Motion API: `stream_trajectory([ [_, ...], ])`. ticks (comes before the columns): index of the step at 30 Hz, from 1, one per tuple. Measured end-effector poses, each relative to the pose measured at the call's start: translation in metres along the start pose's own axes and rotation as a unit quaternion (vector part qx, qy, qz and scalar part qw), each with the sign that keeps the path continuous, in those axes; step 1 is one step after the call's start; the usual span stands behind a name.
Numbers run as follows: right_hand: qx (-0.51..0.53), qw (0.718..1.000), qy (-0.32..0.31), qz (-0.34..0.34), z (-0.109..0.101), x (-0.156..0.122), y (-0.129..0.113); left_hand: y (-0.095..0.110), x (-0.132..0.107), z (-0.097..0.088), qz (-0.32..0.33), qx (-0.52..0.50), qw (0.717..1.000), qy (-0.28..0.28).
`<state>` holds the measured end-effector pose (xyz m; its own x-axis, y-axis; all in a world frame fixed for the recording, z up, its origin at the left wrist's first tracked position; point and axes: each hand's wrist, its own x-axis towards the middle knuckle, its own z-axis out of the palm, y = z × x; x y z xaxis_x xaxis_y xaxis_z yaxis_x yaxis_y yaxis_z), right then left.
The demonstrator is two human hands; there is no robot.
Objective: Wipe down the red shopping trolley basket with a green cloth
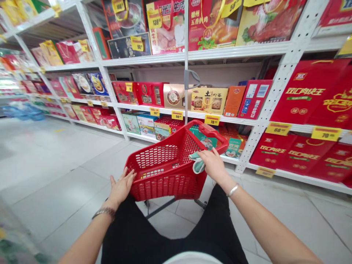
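A red plastic shopping cart stands side-on in front of my legs, its lattice basket showing no goods. My left hand lies against the cart's left end, fingers stretched over the rim. With my right hand I hold a folded green-and-white cloth at the basket's near rim, close to the red push handle. My right fingertips are partly hidden behind the cloth and the rim.
White metal shelving runs along the far side, stocked with gift boxes and yellow price tags. Large red boxes fill the right bays. A grey upright pole rises behind the cart. Pale floor tiles extend left.
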<state>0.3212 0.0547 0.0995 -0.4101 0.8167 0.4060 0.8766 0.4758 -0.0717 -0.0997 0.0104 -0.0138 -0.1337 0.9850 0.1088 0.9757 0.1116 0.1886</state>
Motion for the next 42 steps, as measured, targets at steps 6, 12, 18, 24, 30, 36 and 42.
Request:
stream_trajectory([
  [6,-0.033,0.998,0.002,0.046,-0.007,0.016,0.022,0.013,0.000,0.001,-0.024,-0.004,0.999,0.030],
  [12,0.039,0.996,-0.033,-0.069,0.050,0.025,-0.049,0.042,-0.014,0.001,-0.035,-0.015,0.998,0.043],
  [18,0.039,0.988,-0.077,-0.126,0.088,0.025,-0.133,0.075,-0.041,0.006,-0.029,-0.009,0.996,0.089],
  [24,0.119,0.975,-0.052,-0.181,0.096,0.001,-0.124,0.098,-0.075,0.013,-0.021,-0.001,0.992,0.128],
  [30,0.102,0.990,-0.019,-0.094,0.094,0.000,-0.067,0.114,-0.083,0.023,0.029,-0.034,0.986,0.159],
  [36,0.108,0.990,-0.040,-0.087,0.086,0.022,-0.032,0.138,-0.081,0.027,0.070,-0.052,0.984,0.156],
  [42,0.125,0.987,-0.030,-0.097,0.096,0.007,-0.056,0.149,-0.085,0.033,0.072,-0.032,0.984,0.160],
])
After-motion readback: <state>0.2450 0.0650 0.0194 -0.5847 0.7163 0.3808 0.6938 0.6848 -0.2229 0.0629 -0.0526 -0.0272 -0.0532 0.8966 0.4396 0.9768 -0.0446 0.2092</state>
